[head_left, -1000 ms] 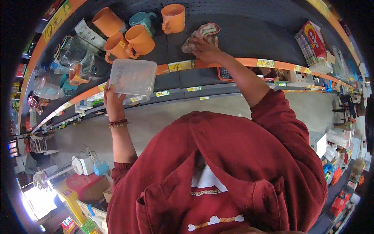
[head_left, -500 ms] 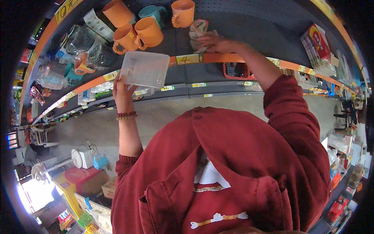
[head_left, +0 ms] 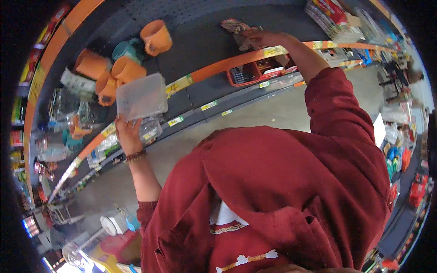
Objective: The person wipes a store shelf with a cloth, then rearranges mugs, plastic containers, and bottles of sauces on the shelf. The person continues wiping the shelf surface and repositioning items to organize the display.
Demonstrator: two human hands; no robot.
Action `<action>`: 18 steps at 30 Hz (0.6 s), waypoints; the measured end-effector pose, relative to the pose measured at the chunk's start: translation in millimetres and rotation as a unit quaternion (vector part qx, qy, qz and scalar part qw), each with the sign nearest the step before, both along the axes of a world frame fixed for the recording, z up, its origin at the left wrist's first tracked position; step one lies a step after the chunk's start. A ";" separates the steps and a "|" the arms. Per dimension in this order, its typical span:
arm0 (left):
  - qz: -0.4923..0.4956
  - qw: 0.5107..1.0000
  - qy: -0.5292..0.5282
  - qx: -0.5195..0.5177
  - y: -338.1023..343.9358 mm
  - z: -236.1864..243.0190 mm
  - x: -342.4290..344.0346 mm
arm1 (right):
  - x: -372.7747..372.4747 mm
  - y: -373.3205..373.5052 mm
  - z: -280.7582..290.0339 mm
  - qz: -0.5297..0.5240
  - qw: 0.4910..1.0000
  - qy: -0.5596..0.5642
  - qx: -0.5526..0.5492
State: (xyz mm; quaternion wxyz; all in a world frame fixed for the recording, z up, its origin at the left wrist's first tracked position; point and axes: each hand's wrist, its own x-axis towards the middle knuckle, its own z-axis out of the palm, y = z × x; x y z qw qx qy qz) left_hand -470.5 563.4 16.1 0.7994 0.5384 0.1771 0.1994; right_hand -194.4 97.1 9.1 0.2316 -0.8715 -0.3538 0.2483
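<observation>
My left hand (head_left: 129,134) grips a clear, frosted plastic box (head_left: 142,96) by its near edge, holding it up at the front of the dark shelf (head_left: 195,38). The fingers behind the box are partly hidden. My right hand (head_left: 269,39) is closed on a crumpled, patterned cloth (head_left: 236,27) and presses it against the shelf surface, near the orange front edge. Beyond the box stand several orange mugs (head_left: 157,37) and a teal mug (head_left: 127,51).
Clear-wrapped goods (head_left: 68,109) crowd the shelf's left end. Boxes (head_left: 330,20) stand at its right end. On a lower shelf sits a red basket (head_left: 246,75). Behind me on the left is a fan (head_left: 73,252).
My right hand has moved the cloth rightward along the shelf, away from the mugs and closer to the boxes. The view has turned, and the left hand still holds the plastic box.
</observation>
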 end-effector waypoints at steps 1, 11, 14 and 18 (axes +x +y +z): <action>-0.007 1.000 -0.002 0.004 -4.1 2.3 -0.1 | 0.9 -14.3 -3.5 0.010 0.998 -0.059 0.012; 0.003 0.998 0.055 0.032 -15.3 -2.5 1.5 | 32.1 -123.4 -13.4 -0.052 0.978 -0.191 -0.064; 0.030 0.997 0.068 0.036 -25.0 -0.5 1.7 | 34.1 -152.9 -4.1 0.047 0.918 -0.344 -0.192; 0.009 0.993 0.052 0.108 -37.8 1.0 8.1 | 83.9 -216.2 -55.4 -0.202 0.928 -0.308 -0.051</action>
